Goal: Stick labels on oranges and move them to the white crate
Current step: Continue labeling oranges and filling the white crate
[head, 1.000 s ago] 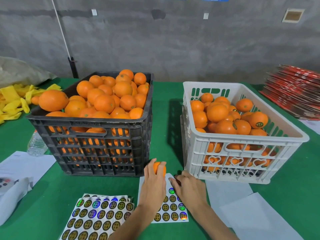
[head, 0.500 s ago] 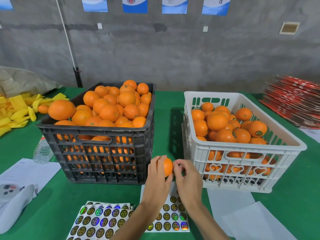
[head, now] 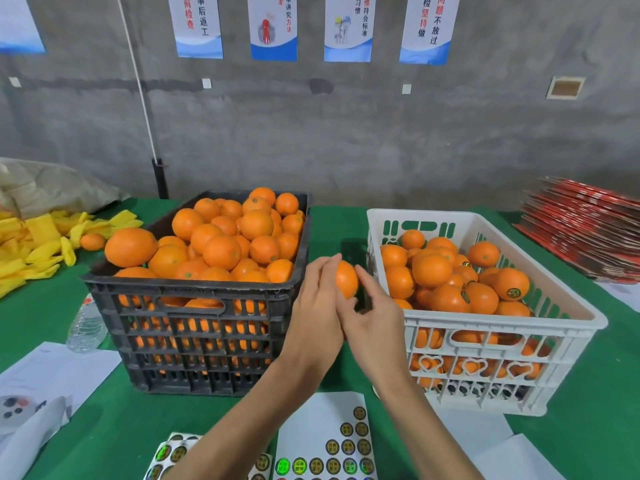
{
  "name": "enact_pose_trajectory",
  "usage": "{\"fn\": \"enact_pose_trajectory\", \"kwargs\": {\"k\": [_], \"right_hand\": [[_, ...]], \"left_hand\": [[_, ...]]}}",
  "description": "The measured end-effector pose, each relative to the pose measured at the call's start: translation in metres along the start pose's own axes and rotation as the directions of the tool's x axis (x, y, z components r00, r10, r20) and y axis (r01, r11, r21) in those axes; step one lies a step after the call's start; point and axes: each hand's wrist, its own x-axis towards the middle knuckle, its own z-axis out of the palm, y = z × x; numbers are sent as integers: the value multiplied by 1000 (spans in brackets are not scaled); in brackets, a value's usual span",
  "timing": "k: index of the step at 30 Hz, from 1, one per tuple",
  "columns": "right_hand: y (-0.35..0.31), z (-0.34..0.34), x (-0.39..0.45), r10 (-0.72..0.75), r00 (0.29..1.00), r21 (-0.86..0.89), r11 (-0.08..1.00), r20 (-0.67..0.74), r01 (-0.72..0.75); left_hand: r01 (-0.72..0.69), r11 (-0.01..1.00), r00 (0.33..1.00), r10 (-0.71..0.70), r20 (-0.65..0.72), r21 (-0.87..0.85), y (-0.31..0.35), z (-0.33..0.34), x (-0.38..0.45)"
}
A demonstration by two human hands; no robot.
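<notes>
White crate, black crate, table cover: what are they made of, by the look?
White crate: moulded plastic, slight gloss; slotted walls with heart cut-outs. Black crate: moulded plastic too, duller; ribbed lattice walls and a handle slot. Table cover: probably matte green felt or cloth; no sheen, weave too fine to tell.

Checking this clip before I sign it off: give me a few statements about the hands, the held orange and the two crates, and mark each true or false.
1. The left hand grips an orange held up between the two crates. True.
2. The white crate is empty. False: it already holds many oranges, some of them labelled.
3. The black crate stands left of the white crate. True.
4. The right hand rests on the sticker sheet. False: it is raised, with its fingers at the held orange.
5. The sticker sheet lies inside the black crate. False: it lies on the green table, near the person.
</notes>
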Motion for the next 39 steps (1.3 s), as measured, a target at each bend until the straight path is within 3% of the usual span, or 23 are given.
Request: {"fn": "enact_pose_trajectory", "kwargs": {"k": [5,7,9,11,12,14,15,17,19,21,23,26,29,31,34,39], "right_hand": [[-17,-24,46,-66,998,-29,997,-13,65],[-19,-35,67,-125,988,-99,988,-93,115],[-12,-47,86,-212,961,-301,942,-179,151],[-2,-55,96,-228,964,-435,888,-135,149],[4,-57,96,-235,966,-469,869,-109,158],[14,-53,91,-262,961,-480,857,-92,187],[17,-50,87,-279,956,-466,860,-86,209],[21,-41,78,-307,949,-423,871,-70,251],[20,-32,71,-336,940,-381,878,-57,291],[15,-23,63,-367,929,-327,883,-39,335],[6,-11,56,-383,924,-278,888,-9,366],[-3,3,43,-414,909,-256,874,52,413],[8,7,22,-417,908,-235,879,50,416],[23,7,1,-353,935,-165,921,32,354],[62,0,-32,-267,961,-162,948,71,275],[129,-7,-78,-113,966,-398,895,232,200]], "left_hand": [[-64,992,982,82,168,-114,9,-14,33],[-107,994,988,102,120,38,-1,-30,56],[-62,921,998,63,10,385,-21,-49,79],[234,755,967,-247,-65,612,-45,-68,95],[381,673,895,-441,-70,634,-55,-77,101],[493,575,762,-647,-5,653,-73,-88,105],[489,560,747,-665,11,669,-80,-91,107],[467,564,779,-627,-15,681,-88,-96,110],[463,642,839,-539,-69,611,-92,-99,111],[333,795,939,-328,-103,507,-86,-100,105],[106,914,989,-58,-134,393,-71,-97,93],[-148,962,975,181,-129,231,-43,-82,66],[-301,930,938,328,-110,210,-26,-57,35],[-319,929,936,340,-94,186,-22,-40,13],[-226,965,974,225,24,134,-32,-10,-26],[-40,991,971,9,238,130,-75,39,-87]]}}
